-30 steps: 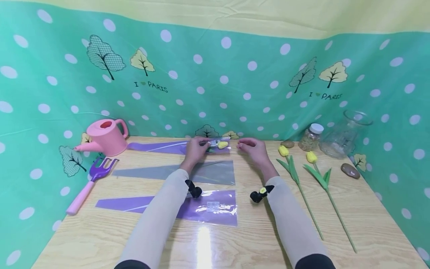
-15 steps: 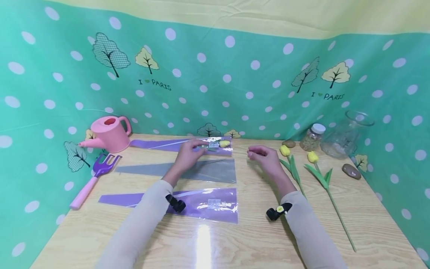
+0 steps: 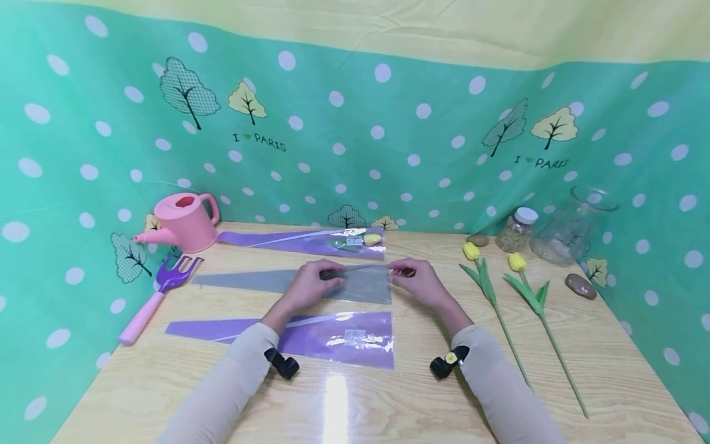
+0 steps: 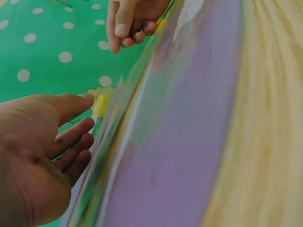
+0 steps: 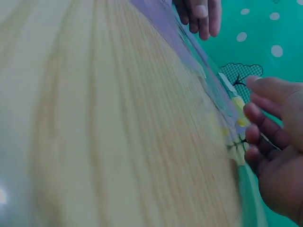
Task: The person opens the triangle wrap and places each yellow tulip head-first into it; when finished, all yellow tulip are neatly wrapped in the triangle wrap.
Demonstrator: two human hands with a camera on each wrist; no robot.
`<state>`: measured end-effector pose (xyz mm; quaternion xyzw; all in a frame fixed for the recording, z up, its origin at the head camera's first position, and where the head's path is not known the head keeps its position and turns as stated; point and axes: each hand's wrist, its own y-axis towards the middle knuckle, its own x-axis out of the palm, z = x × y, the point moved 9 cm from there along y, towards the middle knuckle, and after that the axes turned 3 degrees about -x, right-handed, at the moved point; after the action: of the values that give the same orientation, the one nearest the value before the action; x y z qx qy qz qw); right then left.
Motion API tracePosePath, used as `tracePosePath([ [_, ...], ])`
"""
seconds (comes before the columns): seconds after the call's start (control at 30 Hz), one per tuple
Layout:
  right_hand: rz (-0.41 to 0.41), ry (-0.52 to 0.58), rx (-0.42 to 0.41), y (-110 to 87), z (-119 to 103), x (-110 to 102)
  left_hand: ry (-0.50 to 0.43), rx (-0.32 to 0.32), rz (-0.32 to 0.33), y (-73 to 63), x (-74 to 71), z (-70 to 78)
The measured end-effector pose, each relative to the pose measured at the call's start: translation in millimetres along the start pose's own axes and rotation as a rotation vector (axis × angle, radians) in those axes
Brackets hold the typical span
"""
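A grey cellophane flower sleeve (image 3: 366, 287) lies across the middle of the table in the head view. My left hand (image 3: 307, 287) hovers over its upper edge, thumb and fingers apart, as the left wrist view also shows. At the sleeve's wide right end is my right hand (image 3: 418, 283), its fingertips right at the corner and its fingers loosely bent in the right wrist view. Behind lies a purple sleeve (image 3: 277, 242) with a yellow tulip (image 3: 372, 238) inside it. Nearer me is another purple sleeve (image 3: 327, 345), with a small label.
Two yellow tulips (image 3: 486, 283) with long stems lie on the right. Behind them stand a lidded jar (image 3: 516, 231) and a glass vase (image 3: 563, 231), with brown stones (image 3: 580, 286) nearby. A pink watering can (image 3: 185, 225) and a hand fork (image 3: 161, 293) are on the left.
Both hands have left the far purple sleeve with the tulip in it and come nearer, to the grey sleeve. The right hand first drew back to the right, then moved left to the grey sleeve's end.
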<state>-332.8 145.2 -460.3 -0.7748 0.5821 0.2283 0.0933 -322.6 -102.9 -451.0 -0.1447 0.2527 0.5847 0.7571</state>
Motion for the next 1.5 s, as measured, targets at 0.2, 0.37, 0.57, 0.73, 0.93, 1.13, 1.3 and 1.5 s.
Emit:
tracePosePath([
  [0.2, -0.037, -0.172, -0.057, -2.8, -0.1, 14.2, 0.012, 0.015, 0.004, -2.1, 4.3, -6.5],
  [0.37, -0.016, -0.268, -0.122, -2.9, -6.4, 16.9, 0.009, 0.016, 0.017, -1.4, 4.5, -6.8],
  [0.57, 0.011, -0.262, -0.140, -5.0, -9.8, 16.4, 0.015, 0.006, 0.028, 0.5, 5.7, -9.9],
  [0.73, 0.064, -0.214, -0.141, -5.6, -11.1, 12.4, 0.013, -0.001, 0.041, 1.1, 5.7, -9.5],
  [0.93, 0.126, -0.153, -0.119, -4.7, -18.8, 5.4, 0.016, 0.002, 0.063, 0.8, 4.3, -8.6],
  [1.13, 0.139, -0.081, -0.080, -1.6, -23.8, 3.2, 0.008, 0.004, 0.077, 1.0, 2.8, -9.7],
  [1.3, 0.144, -0.049, -0.109, -0.2, -29.7, 2.2, 0.010, 0.012, 0.079, 0.8, 2.9, -9.9],
  [1.5, 0.150, -0.032, -0.132, 0.8, -33.6, 1.3, 0.021, 0.003, 0.102, 0.4, 0.4, -9.7],
])
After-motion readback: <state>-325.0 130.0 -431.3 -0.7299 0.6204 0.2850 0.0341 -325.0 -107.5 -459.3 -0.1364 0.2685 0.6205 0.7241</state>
